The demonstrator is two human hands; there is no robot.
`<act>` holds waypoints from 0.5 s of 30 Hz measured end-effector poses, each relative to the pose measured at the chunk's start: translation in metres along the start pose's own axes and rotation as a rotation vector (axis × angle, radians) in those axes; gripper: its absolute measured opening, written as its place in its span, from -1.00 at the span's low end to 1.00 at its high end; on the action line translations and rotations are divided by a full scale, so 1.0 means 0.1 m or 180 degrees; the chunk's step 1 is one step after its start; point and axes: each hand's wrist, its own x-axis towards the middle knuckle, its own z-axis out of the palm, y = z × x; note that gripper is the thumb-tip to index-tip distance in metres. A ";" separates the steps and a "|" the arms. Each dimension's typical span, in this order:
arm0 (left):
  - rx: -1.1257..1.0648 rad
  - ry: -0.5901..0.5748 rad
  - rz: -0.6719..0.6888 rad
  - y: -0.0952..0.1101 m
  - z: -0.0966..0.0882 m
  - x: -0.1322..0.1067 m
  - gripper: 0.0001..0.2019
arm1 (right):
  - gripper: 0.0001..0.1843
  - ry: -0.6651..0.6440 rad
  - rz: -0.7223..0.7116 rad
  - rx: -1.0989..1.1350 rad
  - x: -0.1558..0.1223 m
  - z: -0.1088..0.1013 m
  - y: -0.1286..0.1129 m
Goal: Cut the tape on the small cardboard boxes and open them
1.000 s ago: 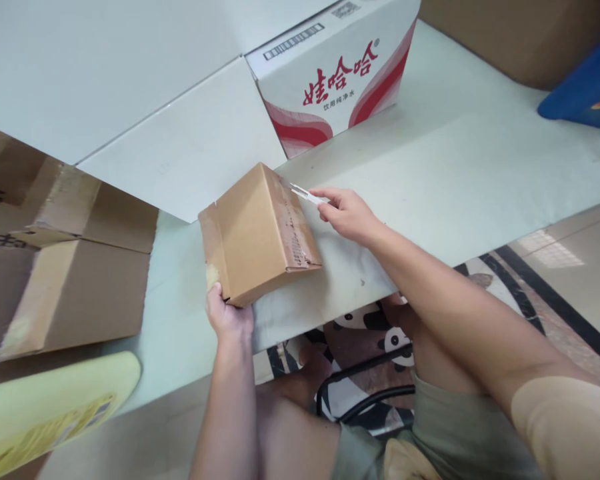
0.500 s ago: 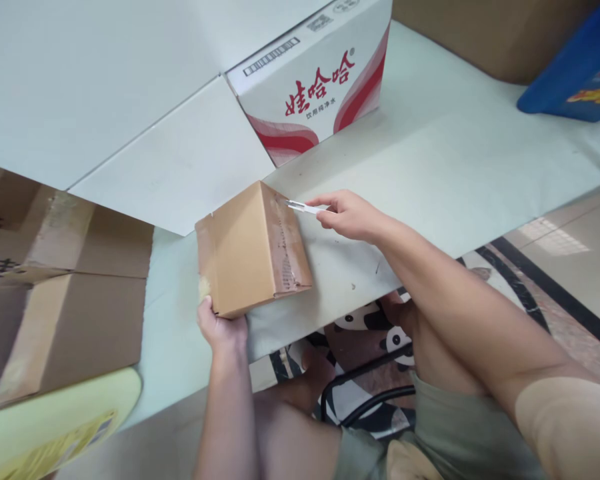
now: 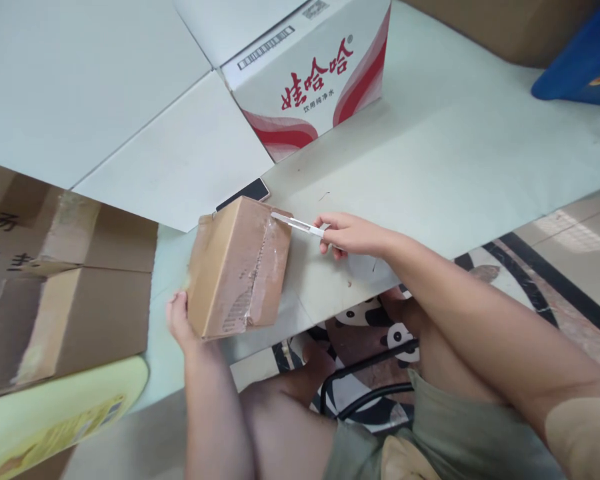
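A small brown cardboard box (image 3: 215, 267) rests tilted on the pale table, its taped side turned toward the right. Clear tape (image 3: 263, 267) runs along the seam of that side. My left hand (image 3: 183, 323) grips the box at its lower left corner; some of the fingers are hidden behind it. Between the fingers of my right hand (image 3: 343, 235) is a slim white utility knife (image 3: 300, 225). Its tip meets the taped seam near the upper end. Behind the box, a dark phone (image 3: 253, 191) lies partly covered.
A white and red carton (image 3: 320, 87) and large white boxes (image 3: 170, 147) stand behind. Big brown cartons (image 3: 105, 300) and a yellow-green container (image 3: 80, 407) are at left. A blue container (image 3: 575, 73) sits at far right, on the pale table (image 3: 455, 153).
The box has turned and tipped, so its taped side faces me more, and the phone behind it shows. My left hand moved left; the knife shifted slightly down and left onto the seam.
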 end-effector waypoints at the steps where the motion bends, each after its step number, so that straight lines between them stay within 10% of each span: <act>1: 0.0086 0.0239 0.0052 0.02 0.01 -0.01 -0.79 | -0.84 -0.0013 0.0009 -0.0109 0.01 0.04 0.02; 7: 0.0826 0.0772 0.1306 0.52 0.13 -0.40 -0.67 | -0.86 0.0089 -0.0110 -0.0375 0.08 0.21 0.04; 10: 0.1234 -0.0173 0.1874 0.91 0.31 -0.59 -0.78 | -0.83 0.0234 -0.0106 -0.0467 0.12 0.25 0.07; 15: 0.2341 -0.2017 0.1634 1.20 0.98 -0.58 -0.55 | -0.80 0.0247 -0.0059 -0.1076 0.16 0.27 0.13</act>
